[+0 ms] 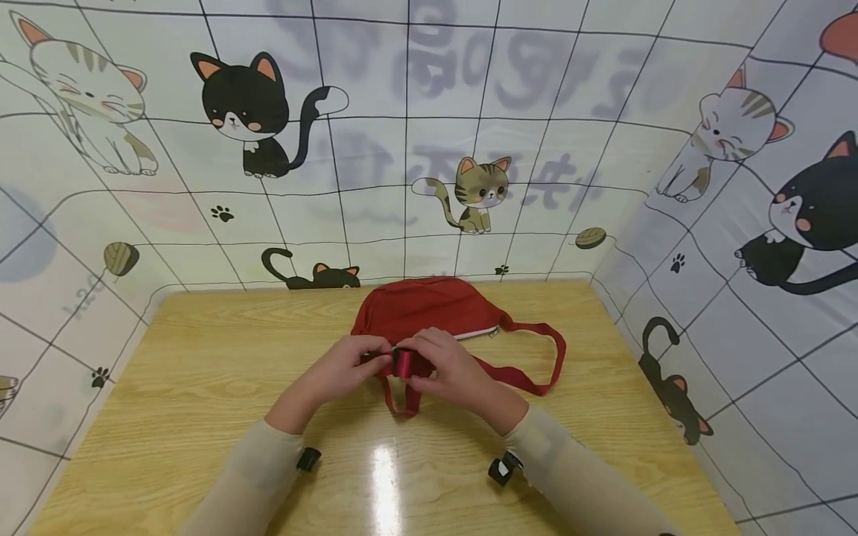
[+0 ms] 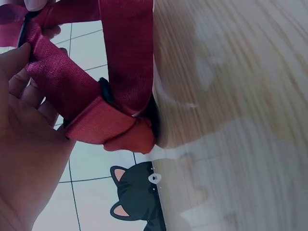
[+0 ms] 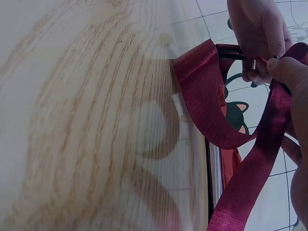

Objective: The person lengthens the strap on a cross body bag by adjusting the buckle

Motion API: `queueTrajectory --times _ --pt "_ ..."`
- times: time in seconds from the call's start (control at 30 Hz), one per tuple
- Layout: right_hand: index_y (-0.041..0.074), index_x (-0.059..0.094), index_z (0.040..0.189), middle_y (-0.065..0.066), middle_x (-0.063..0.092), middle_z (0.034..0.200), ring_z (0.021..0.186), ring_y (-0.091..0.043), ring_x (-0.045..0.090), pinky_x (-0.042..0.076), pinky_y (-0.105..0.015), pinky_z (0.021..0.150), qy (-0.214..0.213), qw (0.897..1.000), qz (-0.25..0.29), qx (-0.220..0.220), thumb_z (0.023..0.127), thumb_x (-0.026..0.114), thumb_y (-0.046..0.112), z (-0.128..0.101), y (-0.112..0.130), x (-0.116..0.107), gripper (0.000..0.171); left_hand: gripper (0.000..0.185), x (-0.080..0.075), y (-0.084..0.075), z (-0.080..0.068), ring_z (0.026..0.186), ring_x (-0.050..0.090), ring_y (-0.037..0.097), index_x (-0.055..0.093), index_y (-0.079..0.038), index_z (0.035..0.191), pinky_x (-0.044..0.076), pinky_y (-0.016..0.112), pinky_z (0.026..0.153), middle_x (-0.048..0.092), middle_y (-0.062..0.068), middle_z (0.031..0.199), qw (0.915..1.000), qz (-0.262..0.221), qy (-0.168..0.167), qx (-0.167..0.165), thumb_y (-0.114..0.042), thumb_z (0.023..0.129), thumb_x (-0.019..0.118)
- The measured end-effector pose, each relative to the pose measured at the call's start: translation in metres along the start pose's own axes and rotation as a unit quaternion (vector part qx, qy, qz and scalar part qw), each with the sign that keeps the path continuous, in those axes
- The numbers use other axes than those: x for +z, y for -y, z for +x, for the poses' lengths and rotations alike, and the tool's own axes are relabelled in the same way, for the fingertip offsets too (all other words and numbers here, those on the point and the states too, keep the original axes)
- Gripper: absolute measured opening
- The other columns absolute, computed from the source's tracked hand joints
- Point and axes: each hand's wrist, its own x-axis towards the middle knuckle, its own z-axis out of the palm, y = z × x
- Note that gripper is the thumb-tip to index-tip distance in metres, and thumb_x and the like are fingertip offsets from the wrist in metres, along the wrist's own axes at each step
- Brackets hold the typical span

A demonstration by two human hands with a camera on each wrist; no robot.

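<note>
A red fabric waist bag (image 1: pixel 429 307) lies at the back middle of the wooden table (image 1: pixel 201 387), its red webbing strap (image 1: pixel 536 365) looping out to the right. Both hands meet just in front of the bag. My left hand (image 1: pixel 348 365) and right hand (image 1: pixel 449 368) pinch the strap around a small dark buckle (image 1: pixel 402 362). The left wrist view shows the folded strap (image 2: pixel 91 106) held against my palm (image 2: pixel 24 159). In the right wrist view the strap (image 3: pixel 207 106) arcs over the table while fingers (image 3: pixel 260 33) grip it at the top.
Walls printed with cartoon cats (image 1: pixel 255 112) close in the table at the back and both sides. A glare spot (image 1: pixel 385 476) sits on the wood near the front edge. Beige sleeves (image 1: pixel 255 476) cover both forearms.
</note>
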Motion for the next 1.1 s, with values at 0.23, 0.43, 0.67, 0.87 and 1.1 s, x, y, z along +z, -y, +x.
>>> queueTrajectory --times 0.23,0.43,0.67,0.87,1.1 --pt "0.014 0.069 0.139 0.003 0.068 0.125 0.113 -0.013 0.06 0.052 -0.036 0.1 -0.005 1.0 -0.012 -0.005 0.094 0.088 0.013 0.0003 0.0017 -0.0002 0.049 0.011 0.0003 -0.0015 -0.0002 0.096 0.068 0.02 0.077 -0.021 0.109 0.059 0.034 0.085 0.073 -0.006 0.102 0.9998 -0.018 -0.002 0.007 -0.012 0.11 0.071" --pt "0.015 0.069 0.139 0.004 0.068 0.125 0.114 -0.013 0.06 0.052 -0.037 0.101 -0.002 1.0 -0.014 0.001 0.094 0.088 0.015 -0.0004 0.0016 -0.001 0.049 0.014 -0.0018 0.0031 -0.0054 0.111 0.07 0.016 0.078 -0.021 0.117 0.06 0.042 0.097 0.075 -0.009 0.113 0.9999 -0.003 -0.013 -0.007 -0.012 0.108 0.072" --pt "0.015 0.068 0.141 0.005 0.068 0.127 0.115 -0.012 0.059 0.051 -0.037 0.102 0.005 1.0 -0.015 0.008 0.095 0.088 0.016 -0.0005 0.0016 -0.0018 0.05 0.014 -0.0036 0.0055 -0.0081 0.1 0.066 0.017 0.078 -0.021 0.111 0.056 0.042 0.09 0.075 -0.006 0.106 0.9998 0.004 -0.018 -0.009 -0.009 0.109 0.071" --pt "0.015 0.068 0.14 0.004 0.068 0.127 0.114 -0.012 0.059 0.052 -0.037 0.102 0.004 1.0 -0.011 0.007 0.095 0.088 0.015 0.0003 0.0021 -0.0013 0.049 0.013 -0.0035 0.0056 -0.0082 0.091 0.062 0.017 0.077 -0.021 0.11 0.053 0.035 0.082 0.074 0.001 0.101 0.9999 -0.001 -0.013 -0.006 -0.01 0.109 0.07" --pt "0.013 0.069 0.14 0.004 0.069 0.126 0.114 -0.013 0.06 0.052 -0.038 0.101 0.003 1.0 -0.007 0.01 0.094 0.089 0.014 0.0007 0.0034 -0.0008 0.05 0.011 -0.0025 0.0011 -0.0061 0.093 0.064 0.018 0.077 -0.019 0.11 0.056 0.035 0.082 0.075 0.006 0.104 0.9999 -0.007 -0.009 -0.009 -0.01 0.109 0.071"
